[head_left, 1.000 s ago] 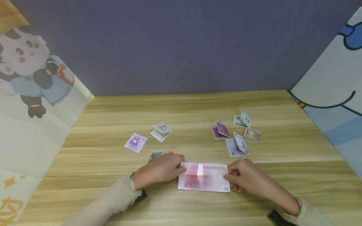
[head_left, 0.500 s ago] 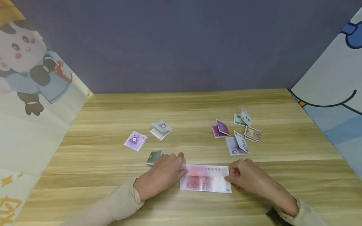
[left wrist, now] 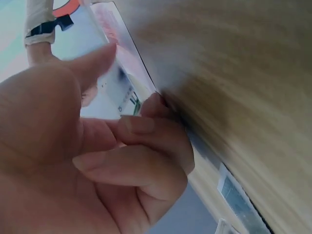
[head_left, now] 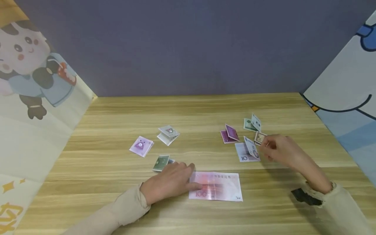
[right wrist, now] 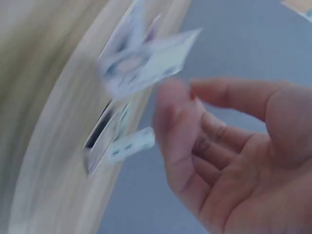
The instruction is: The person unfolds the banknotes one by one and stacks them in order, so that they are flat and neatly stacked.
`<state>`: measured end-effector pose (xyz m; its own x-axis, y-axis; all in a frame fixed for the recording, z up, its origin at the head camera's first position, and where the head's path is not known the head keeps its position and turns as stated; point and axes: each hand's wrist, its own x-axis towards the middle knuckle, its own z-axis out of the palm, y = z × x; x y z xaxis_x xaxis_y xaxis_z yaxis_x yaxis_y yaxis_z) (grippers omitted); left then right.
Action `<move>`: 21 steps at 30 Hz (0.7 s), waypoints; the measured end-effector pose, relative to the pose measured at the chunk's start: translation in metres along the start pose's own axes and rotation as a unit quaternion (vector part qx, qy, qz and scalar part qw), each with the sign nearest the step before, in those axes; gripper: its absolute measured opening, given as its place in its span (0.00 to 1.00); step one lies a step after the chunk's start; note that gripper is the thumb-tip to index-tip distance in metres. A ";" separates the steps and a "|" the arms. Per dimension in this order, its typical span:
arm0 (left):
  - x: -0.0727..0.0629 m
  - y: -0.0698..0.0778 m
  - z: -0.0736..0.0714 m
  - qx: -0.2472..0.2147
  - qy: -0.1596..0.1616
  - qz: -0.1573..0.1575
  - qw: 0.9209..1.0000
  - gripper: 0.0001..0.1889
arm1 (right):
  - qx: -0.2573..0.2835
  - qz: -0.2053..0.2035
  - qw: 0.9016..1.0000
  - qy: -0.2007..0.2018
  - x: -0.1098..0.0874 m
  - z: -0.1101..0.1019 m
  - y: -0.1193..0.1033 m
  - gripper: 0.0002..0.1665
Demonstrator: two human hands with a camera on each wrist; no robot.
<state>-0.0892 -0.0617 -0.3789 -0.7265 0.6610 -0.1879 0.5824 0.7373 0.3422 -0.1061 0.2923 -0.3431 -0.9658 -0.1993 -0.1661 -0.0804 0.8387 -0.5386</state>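
A pink 100 play banknote (head_left: 224,187), creased down the middle, lies flat at the near centre of the table. My left hand (head_left: 168,183) rests at its left end, the thumb reaching over the printed 100. In the left wrist view that thumb is stretched out and the other fingers (left wrist: 146,168) are bent. My right hand (head_left: 283,152) is beside a half-folded blue-grey 10 banknote (head_left: 242,152) and overlaps a folded brown banknote (head_left: 259,137). The right wrist view has its thumb and index finger close together with nothing visible between them.
Behind the 10 banknote stand folded purple (head_left: 229,134) and green (head_left: 249,124) banknotes. On the left lie a light purple folded note (head_left: 141,146), a grey-white one (head_left: 168,134) and a dark green one (head_left: 160,163). A dark panel (head_left: 196,49) closes the table's back.
My right hand has let go of the 100 banknote's right end and moved up and right towards the folded notes. The left thumb has slid further onto the note.
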 end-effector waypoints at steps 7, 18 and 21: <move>0.002 -0.003 0.003 0.021 -0.043 -0.017 0.999 0.44 | -0.067 -0.020 0.997 -0.021 0.034 0.010 0.009 0.18; 0.006 -0.001 0.005 0.011 -0.036 -0.020 0.999 0.41 | -0.065 -0.023 0.996 -0.049 0.043 0.022 0.009 0.29; 0.005 -0.001 0.004 0.004 -0.032 -0.023 0.999 0.40 | -0.065 -0.022 0.997 -0.045 0.044 0.022 0.008 0.24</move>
<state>-0.0917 -0.0588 -0.3834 -0.7280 0.6339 -0.2610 0.5524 0.7679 0.3242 -0.1435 0.2797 -0.3728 -0.9349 -0.2777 -0.2210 -0.1599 0.8855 -0.4363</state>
